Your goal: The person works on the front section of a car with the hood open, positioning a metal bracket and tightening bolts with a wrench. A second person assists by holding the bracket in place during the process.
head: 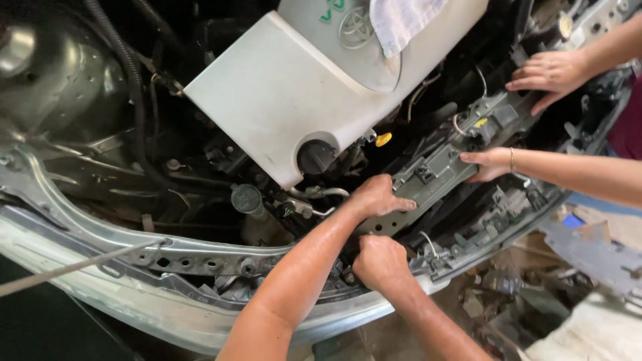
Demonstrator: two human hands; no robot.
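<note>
1. While the left hand (378, 197) is pressing flat, unclenched, on the grey support panel (438, 167) spanning the engine bay front, the right hand (380, 261) is working clenched below its near end; what it is gripping cannot be told.
2. Risk: the panel is likely shifting if pressure is lifting, pinching fingers.
3. Count: four hands are working, two being a co-worker's hands (491, 162); one white engine cover (294, 93); one yellow cap (383, 139).

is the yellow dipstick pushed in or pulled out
In. The dipstick shows only its yellow handle, low beside the white engine cover, with no rod exposed. How fully it is seated cannot be told.
</note>
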